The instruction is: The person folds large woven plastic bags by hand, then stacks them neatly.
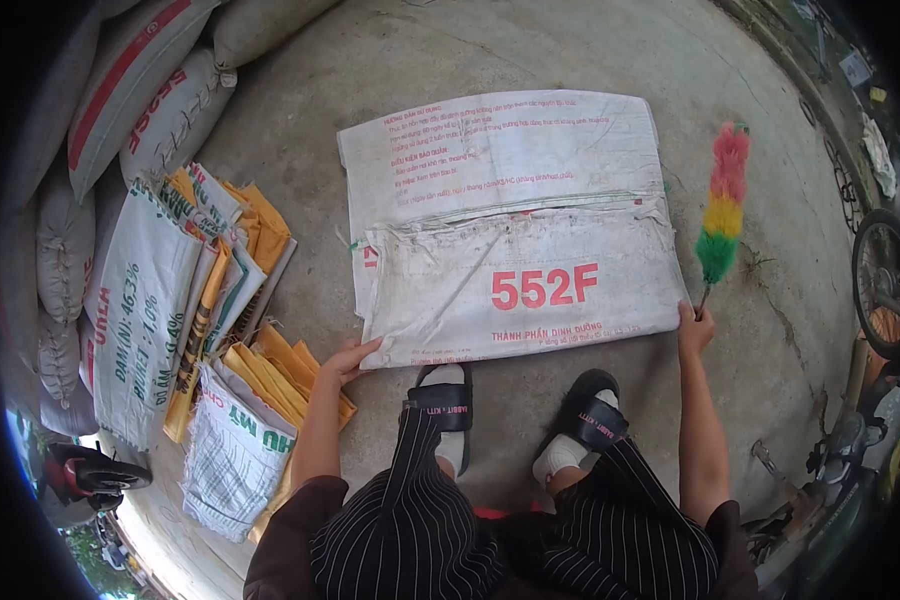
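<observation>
The left hand (348, 360) has its grip closed on the lower left corner of a folded white woven sack (515, 230) printed "552F", while the right hand (694, 328) grasps the sack's lower right corner with its grip also around the thin handle of a pink, yellow and green feather duster (722, 212) lying at the right of the frame. The sack lies flat on the concrete floor (530, 50) in the middle of the frame, just above two sandalled feet (515, 410). A stack of flattened sacks (195, 320) sits at the left, with filled bags (120, 110) piled in the upper left.
</observation>
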{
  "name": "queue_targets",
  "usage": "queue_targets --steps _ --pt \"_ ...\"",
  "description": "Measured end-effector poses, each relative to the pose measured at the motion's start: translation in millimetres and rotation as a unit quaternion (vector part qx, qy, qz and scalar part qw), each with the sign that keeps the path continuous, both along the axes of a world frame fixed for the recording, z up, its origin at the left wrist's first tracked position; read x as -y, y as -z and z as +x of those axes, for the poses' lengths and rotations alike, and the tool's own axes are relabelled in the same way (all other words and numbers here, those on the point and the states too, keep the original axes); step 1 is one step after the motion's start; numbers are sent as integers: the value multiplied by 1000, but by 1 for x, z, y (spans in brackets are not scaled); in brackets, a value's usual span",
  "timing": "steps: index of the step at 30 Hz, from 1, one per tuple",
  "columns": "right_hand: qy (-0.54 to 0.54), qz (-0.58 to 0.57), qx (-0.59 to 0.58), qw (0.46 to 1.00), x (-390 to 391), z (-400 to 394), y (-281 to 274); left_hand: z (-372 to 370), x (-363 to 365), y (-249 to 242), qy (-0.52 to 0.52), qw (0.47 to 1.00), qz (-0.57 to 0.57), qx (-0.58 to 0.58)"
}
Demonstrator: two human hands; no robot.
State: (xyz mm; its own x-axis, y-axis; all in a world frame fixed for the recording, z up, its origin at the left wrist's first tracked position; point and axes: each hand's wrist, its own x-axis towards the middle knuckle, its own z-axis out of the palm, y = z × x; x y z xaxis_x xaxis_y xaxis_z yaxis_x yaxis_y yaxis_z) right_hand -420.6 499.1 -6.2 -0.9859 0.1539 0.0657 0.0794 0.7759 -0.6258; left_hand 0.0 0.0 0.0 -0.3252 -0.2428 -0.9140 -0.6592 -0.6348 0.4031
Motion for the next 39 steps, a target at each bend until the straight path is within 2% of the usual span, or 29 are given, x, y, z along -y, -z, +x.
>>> queue_targets --steps 2,3,6,8,9,10,11,12,14,15,17,18,20,21,23,24,26,27,29,30,32,33,35,36,38,39 --pt "-8 91 45 995 -7 1 6 15 -5 9 195 973 -106 64" --pt "-7 110 23 994 -26 -23 -10 -10 -25 25 193 976 -92 38" --pt "-5 51 75 996 -7 5 21 12 -3 -9 200 967 -138 78" --pt "2 25 28 999 -17 3 26 9 -15 4 142 954 -264 23" --pt "3 22 26 999 -17 3 25 5 -18 11 141 953 -267 21" --pt "20 21 39 999 -16 4 24 2 -23 16 165 877 -452 8" --pt "38 18 58 997 -14 8 25 3 -27 18 185 764 -618 -2" --pt "38 16 62 997 -11 11 26 -1 -30 16 188 763 -619 2" --pt "51 13 78 996 -7 18 23 -15 -36 10 204 695 -686 63" --pt "50 16 77 996 -6 19 21 -21 -35 4 203 698 -684 62" --pt "47 -16 47 998 -9 14 20 -36 -36 -5 151 803 -557 151" --pt "47 -15 45 998 -8 13 21 -33 -35 -1 150 804 -556 149" --pt "56 -39 47 997 -4 12 27 -15 -24 6 47 760 -632 144" --pt "57 -42 48 996 2 14 25 -9 -23 4 48 758 -634 144" --pt "60 -41 113 991 19 15 10 2 -25 4 57 797 -566 203" --pt "61 -41 113 991 17 12 11 7 -26 7 57 797 -566 203" --pt "49 -89 150 983 14 8 12 18 -24 10 120 838 -462 264" --pt "48 -90 150 983 10 4 13 18 -25 11 118 838 -463 263" --pt "43 -159 217 962 0 -4 16 17 -29 13 137 822 -501 235" --pt "42 -159 215 963 3 1 10 20 -27 9 135 822 -501 234" --pt "67 -237 237 940 9 10 -21 18 -24 -15 155 830 -503 183" --pt "67 -235 236 940 10 11 -36 15 -19 -31 155 832 -502 181" --pt "79 -316 293 899 9 10 -67 10 -4 -63 41 953 -290 74" --pt "79 -313 292 900 6 6 -79 15 7 -73 40 954 -287 74" --pt "105 -407 321 849 0 -12 -107 23 27 -92 19 986 -154 -68" --pt "105 -406 324 848 0 -21 -126 18 29 -109 18 986 -154 -64"
